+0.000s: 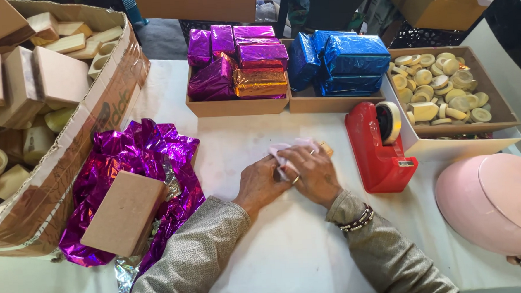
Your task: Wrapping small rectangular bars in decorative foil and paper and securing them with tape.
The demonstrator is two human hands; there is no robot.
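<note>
Head view: left hand [261, 184] and right hand [312, 174] together grasp pale tissue-wrapped block [290, 150] between them.

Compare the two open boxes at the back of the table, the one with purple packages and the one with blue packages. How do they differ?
The left box holds purple and gold foil packages; the right box holds only blue packages. The left box's packages look smaller and more numerous; the right box's are fewer and bulkier. Both boxes are shallow brown cardboard, side by side, filled with shiny foil-wrapped packages.
</note>
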